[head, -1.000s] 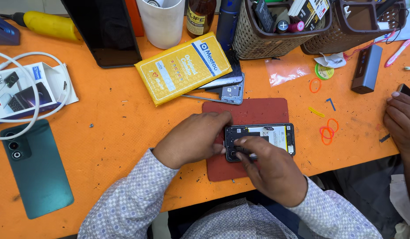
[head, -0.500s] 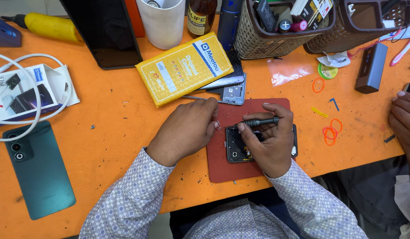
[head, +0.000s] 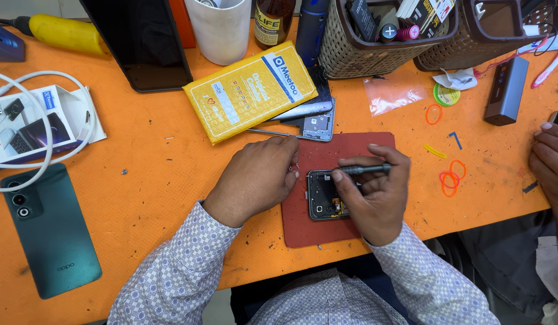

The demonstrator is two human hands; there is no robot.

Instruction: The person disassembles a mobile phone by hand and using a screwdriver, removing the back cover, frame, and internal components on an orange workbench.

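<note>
Opened phone (head: 324, 195) is steadied by left hand (head: 255, 177) w/ fingers pressed at its edge, screwdriver (head: 364, 170) pinched in right hand (head: 375, 195); a slipped tip could gouge the board or flick a screw off the mat (head: 309, 225).

Orange table (head: 158, 174), red mat (head: 318, 225) (near edge), green phone (head: 50, 232), yellow packet (head: 249, 90), rubber bands (head: 450, 177)

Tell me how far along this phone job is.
Done: the opened phone lies on the red mat with its insides bare. In hand: the right hand holds a screwdriver over it; the left hand rests at its edge. Left: the phone is not yet closed.
</note>
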